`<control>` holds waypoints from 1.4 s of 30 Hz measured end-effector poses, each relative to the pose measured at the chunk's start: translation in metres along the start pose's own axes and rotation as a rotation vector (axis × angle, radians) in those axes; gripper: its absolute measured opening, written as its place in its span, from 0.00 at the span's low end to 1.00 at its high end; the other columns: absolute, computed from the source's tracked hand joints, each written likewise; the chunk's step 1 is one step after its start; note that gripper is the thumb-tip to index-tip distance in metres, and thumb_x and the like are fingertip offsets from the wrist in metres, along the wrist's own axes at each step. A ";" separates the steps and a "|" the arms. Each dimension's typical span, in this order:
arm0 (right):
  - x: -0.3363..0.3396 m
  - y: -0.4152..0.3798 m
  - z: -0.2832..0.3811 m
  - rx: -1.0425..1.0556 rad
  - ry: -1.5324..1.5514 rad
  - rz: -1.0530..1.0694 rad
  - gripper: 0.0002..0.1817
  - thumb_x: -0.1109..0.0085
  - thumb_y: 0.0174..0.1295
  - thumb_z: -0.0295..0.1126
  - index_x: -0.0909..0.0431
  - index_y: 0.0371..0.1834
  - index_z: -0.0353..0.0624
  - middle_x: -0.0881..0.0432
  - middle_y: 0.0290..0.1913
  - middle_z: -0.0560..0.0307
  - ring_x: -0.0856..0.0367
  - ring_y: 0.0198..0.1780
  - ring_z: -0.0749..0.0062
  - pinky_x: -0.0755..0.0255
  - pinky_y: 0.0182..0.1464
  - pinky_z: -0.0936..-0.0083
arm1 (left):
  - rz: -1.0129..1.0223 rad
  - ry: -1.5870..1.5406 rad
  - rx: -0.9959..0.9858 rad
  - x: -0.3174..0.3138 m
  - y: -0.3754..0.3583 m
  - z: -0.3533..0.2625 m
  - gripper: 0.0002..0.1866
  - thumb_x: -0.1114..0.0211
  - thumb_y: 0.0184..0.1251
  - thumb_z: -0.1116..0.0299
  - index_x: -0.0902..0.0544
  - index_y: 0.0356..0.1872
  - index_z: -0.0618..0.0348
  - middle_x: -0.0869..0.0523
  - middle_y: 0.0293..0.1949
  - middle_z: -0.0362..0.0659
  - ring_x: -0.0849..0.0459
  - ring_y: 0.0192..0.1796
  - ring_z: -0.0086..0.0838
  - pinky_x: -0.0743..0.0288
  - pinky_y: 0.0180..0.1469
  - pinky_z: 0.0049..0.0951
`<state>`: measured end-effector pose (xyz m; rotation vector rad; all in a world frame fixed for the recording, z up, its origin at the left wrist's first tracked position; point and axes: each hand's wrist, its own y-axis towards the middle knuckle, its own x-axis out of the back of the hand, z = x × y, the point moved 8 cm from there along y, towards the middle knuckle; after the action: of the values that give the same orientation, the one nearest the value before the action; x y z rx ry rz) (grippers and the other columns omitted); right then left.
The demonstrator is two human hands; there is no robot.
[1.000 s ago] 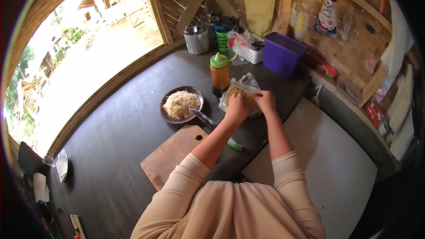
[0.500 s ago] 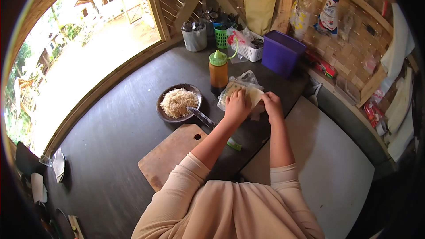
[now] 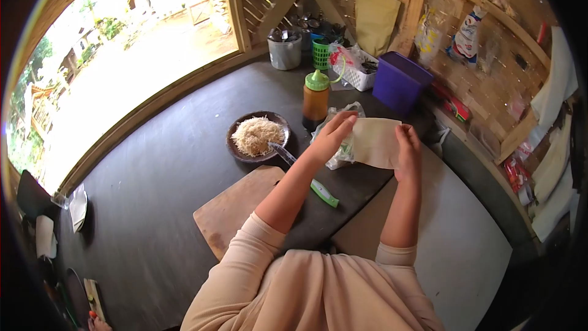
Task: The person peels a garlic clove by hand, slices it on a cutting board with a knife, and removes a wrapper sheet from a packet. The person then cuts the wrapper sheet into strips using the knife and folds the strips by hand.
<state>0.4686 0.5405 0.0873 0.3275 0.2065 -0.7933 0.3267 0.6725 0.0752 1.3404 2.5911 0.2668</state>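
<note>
Head view: both hands lift 1 thin, pale square wrapper sheet [image 3: 376, 141] above the dark worktop [image 3: 184, 171], just right of the orange squeeze bottle with green cap [image 3: 316, 102]. The left hand [image 3: 334, 135] pinches its near-left edge; the right hand [image 3: 407, 147] pinches its right edge. Below the sheet lies the clear plastic packet [image 3: 338, 153]. The sheet looks fragile: uneven pulling could tear it.

A dark L-shaped counter [image 3: 171, 165] sits under a wide sunlit window opening [image 3: 122, 55], woven bamboo walls [image 3: 484, 79] behind
</note>
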 end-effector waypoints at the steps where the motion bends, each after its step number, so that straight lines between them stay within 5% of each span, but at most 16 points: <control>1: -0.008 -0.004 0.002 -0.004 0.001 0.016 0.10 0.44 0.70 0.37 0.24 0.41 0.40 0.20 0.37 0.63 0.24 0.37 0.81 0.28 0.45 0.80 | 0.071 -0.086 0.103 -0.003 -0.011 -0.010 0.22 0.46 0.78 0.54 0.26 0.62 0.60 0.21 0.56 0.41 0.24 0.59 0.19 0.30 0.61 0.26; 5: -0.056 -0.026 0.010 0.029 -0.128 0.203 0.12 0.41 0.70 0.36 0.19 0.46 0.36 0.16 0.39 0.60 0.20 0.40 0.83 0.26 0.44 0.81 | 0.108 -0.012 0.002 0.007 -0.042 -0.050 0.14 0.34 0.70 0.65 0.20 0.51 0.61 0.14 0.41 0.35 0.18 0.43 0.15 0.26 0.46 0.17; 8: -0.101 -0.048 0.016 -0.021 -0.025 0.329 0.11 0.37 0.66 0.30 0.18 0.47 0.35 0.13 0.40 0.59 0.18 0.39 0.83 0.24 0.43 0.83 | -0.079 0.173 0.035 0.035 -0.071 -0.077 0.10 0.35 0.72 0.64 0.17 0.42 0.61 0.15 0.32 0.33 0.21 0.35 0.13 0.28 0.38 0.16; 9: -0.115 -0.055 0.015 -0.019 -0.044 0.405 0.11 0.36 0.65 0.29 0.17 0.47 0.35 0.13 0.40 0.59 0.17 0.39 0.83 0.24 0.43 0.83 | -0.155 0.242 0.040 0.042 -0.085 -0.091 0.12 0.36 0.73 0.61 0.16 0.36 0.61 0.20 0.25 0.31 0.26 0.29 0.12 0.32 0.30 0.18; 13: -0.160 -0.077 0.002 -0.034 -0.122 0.560 0.11 0.33 0.64 0.32 0.15 0.44 0.36 0.13 0.36 0.62 0.19 0.35 0.84 0.25 0.39 0.82 | -0.255 0.386 0.023 0.082 -0.121 -0.097 0.18 0.38 0.74 0.57 0.17 0.32 0.63 0.27 0.19 0.30 0.31 0.23 0.12 0.36 0.25 0.20; 19: -0.215 -0.109 -0.028 0.091 -0.327 0.668 0.24 0.42 0.70 0.48 0.16 0.37 0.32 0.22 0.22 0.66 0.31 0.27 0.88 0.32 0.30 0.80 | -0.478 0.467 0.032 0.127 -0.193 -0.105 0.17 0.37 0.73 0.60 0.15 0.34 0.66 0.22 0.24 0.33 0.27 0.28 0.14 0.32 0.28 0.21; 22: -0.232 -0.128 -0.055 -0.017 -0.423 0.785 0.24 0.44 0.71 0.49 0.17 0.37 0.33 0.26 0.19 0.64 0.33 0.26 0.87 0.33 0.29 0.79 | -0.483 0.463 0.075 0.143 -0.227 -0.102 0.15 0.35 0.71 0.61 0.15 0.37 0.67 0.19 0.25 0.34 0.26 0.29 0.15 0.30 0.30 0.22; 26: -0.252 -0.160 -0.073 0.127 -0.469 0.914 0.21 0.45 0.72 0.43 0.18 0.39 0.32 0.19 0.25 0.45 0.19 0.29 0.72 0.28 0.35 0.70 | -0.453 0.603 0.290 0.161 -0.273 -0.079 0.13 0.34 0.70 0.63 0.14 0.39 0.66 0.17 0.26 0.36 0.24 0.30 0.16 0.28 0.32 0.22; 27: -0.258 -0.167 -0.074 0.269 -0.446 0.974 0.18 0.45 0.71 0.40 0.17 0.40 0.32 0.16 0.32 0.40 0.15 0.35 0.58 0.26 0.40 0.66 | -0.446 0.596 0.369 0.163 -0.285 -0.073 0.13 0.34 0.70 0.64 0.15 0.43 0.66 0.16 0.28 0.37 0.21 0.31 0.17 0.26 0.34 0.22; 30: -0.260 -0.180 -0.109 0.132 -0.633 1.082 0.16 0.44 0.70 0.39 0.17 0.40 0.34 0.16 0.32 0.40 0.15 0.35 0.53 0.25 0.40 0.66 | -0.473 0.405 0.408 0.171 -0.312 -0.046 0.12 0.35 0.71 0.65 0.17 0.46 0.65 0.15 0.31 0.38 0.19 0.32 0.18 0.24 0.36 0.23; 35: -0.255 -0.184 -0.123 0.066 -0.779 1.117 0.13 0.39 0.65 0.38 0.18 0.42 0.38 0.16 0.35 0.43 0.16 0.35 0.53 0.26 0.40 0.64 | -0.575 0.699 0.281 0.186 -0.324 -0.028 0.11 0.37 0.68 0.72 0.18 0.48 0.63 0.13 0.34 0.43 0.15 0.37 0.28 0.20 0.44 0.29; 37: -0.255 -0.183 -0.117 0.434 -0.969 1.100 0.13 0.36 0.61 0.37 0.18 0.45 0.41 0.17 0.43 0.46 0.17 0.42 0.53 0.25 0.43 0.65 | -0.625 1.151 0.124 0.181 -0.322 -0.043 0.12 0.36 0.64 0.73 0.16 0.48 0.61 0.14 0.40 0.47 0.14 0.40 0.36 0.21 0.48 0.33; 42: -0.246 -0.195 -0.108 0.586 -0.792 1.190 0.16 0.37 0.61 0.36 0.21 0.50 0.44 0.22 0.54 0.49 0.20 0.52 0.54 0.29 0.55 0.58 | -0.596 1.011 0.307 0.181 -0.324 -0.026 0.11 0.36 0.63 0.70 0.14 0.46 0.57 0.16 0.44 0.46 0.15 0.41 0.39 0.21 0.50 0.35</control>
<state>0.1524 0.6152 0.0202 0.5675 -0.9243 0.2695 -0.0355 0.6351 -0.0017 0.4192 3.8384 0.5623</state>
